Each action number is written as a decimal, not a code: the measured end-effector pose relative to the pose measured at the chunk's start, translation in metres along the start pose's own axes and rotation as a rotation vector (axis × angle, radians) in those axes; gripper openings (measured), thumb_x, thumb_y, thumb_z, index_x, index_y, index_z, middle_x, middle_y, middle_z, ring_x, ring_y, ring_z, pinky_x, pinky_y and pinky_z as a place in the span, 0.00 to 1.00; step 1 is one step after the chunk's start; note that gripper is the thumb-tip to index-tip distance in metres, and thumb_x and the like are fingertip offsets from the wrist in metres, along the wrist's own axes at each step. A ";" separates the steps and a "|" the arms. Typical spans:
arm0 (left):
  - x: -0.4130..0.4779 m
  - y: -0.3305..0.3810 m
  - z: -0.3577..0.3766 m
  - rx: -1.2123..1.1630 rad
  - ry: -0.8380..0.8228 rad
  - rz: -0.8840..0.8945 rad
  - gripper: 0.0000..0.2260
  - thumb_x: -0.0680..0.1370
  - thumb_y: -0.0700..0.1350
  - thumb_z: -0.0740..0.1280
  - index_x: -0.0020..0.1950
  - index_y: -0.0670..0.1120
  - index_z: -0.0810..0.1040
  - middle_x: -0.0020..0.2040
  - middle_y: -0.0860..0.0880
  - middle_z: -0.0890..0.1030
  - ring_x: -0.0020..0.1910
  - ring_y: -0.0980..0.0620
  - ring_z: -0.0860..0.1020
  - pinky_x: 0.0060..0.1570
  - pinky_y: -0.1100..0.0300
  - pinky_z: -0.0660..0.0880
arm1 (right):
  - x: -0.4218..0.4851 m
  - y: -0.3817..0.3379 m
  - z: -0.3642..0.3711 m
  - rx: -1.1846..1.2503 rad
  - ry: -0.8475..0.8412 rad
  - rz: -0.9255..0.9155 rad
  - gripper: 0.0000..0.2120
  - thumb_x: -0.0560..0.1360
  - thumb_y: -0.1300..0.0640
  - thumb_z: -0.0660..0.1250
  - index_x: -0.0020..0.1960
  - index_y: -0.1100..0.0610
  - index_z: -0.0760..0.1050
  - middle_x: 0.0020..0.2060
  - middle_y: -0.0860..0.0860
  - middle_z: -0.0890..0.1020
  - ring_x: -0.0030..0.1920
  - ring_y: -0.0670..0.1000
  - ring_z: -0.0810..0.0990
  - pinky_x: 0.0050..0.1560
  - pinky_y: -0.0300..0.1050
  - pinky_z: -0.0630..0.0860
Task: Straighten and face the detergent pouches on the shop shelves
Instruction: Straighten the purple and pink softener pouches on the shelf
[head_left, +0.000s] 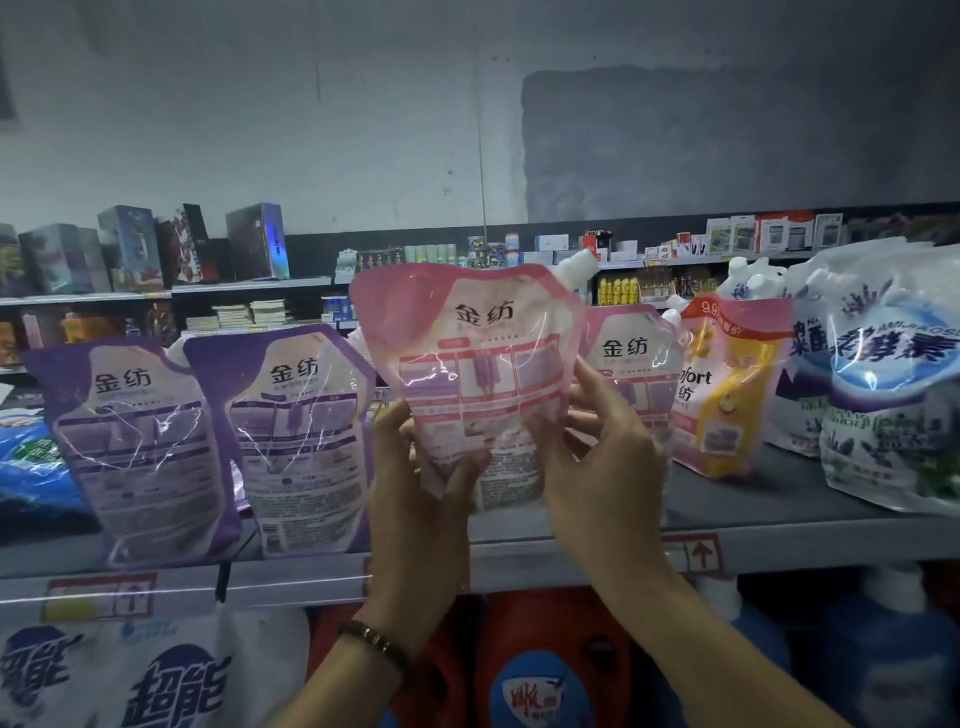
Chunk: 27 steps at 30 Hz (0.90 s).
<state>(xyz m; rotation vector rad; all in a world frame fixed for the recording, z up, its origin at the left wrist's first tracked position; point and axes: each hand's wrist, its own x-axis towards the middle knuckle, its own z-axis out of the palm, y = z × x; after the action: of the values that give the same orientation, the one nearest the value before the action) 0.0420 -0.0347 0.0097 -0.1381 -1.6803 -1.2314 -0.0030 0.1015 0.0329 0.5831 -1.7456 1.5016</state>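
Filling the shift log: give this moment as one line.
left hand, right hand: gripping pink plastic detergent pouch | place: grey shelf front | spout: upper right

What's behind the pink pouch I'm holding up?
The held pink pouch covers whatever stands directly behind it. Past its right edge a second pink pouch shows, standing on the shelf.

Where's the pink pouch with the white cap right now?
Head view, centre: the pink pouch is held up by the left hand and right hand, between a purple pouch on its left and a second pink pouch on its right.
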 end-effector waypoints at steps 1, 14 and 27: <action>-0.001 0.006 0.006 0.004 0.007 0.000 0.26 0.77 0.40 0.77 0.68 0.53 0.69 0.58 0.65 0.81 0.53 0.61 0.84 0.52 0.48 0.84 | 0.002 0.001 -0.007 0.012 0.003 -0.005 0.33 0.77 0.43 0.72 0.79 0.53 0.71 0.59 0.45 0.84 0.54 0.39 0.84 0.54 0.43 0.86; -0.031 0.045 0.127 -0.059 -0.060 -0.065 0.27 0.75 0.44 0.80 0.69 0.56 0.71 0.55 0.60 0.84 0.50 0.61 0.85 0.49 0.49 0.84 | 0.042 0.043 -0.132 -0.141 0.054 0.029 0.25 0.80 0.45 0.72 0.76 0.45 0.74 0.53 0.39 0.84 0.48 0.39 0.84 0.49 0.50 0.86; -0.045 0.039 0.241 0.086 -0.166 -0.009 0.24 0.78 0.45 0.77 0.66 0.57 0.66 0.54 0.57 0.85 0.48 0.52 0.85 0.46 0.45 0.83 | 0.079 0.111 -0.204 -0.172 0.083 0.115 0.13 0.81 0.48 0.73 0.65 0.43 0.81 0.49 0.40 0.85 0.45 0.36 0.83 0.39 0.31 0.79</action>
<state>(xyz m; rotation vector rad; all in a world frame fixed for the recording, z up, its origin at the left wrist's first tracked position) -0.0679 0.1881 0.0068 -0.1846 -1.8758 -1.1784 -0.0855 0.3328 0.0309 0.3331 -1.8476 1.4132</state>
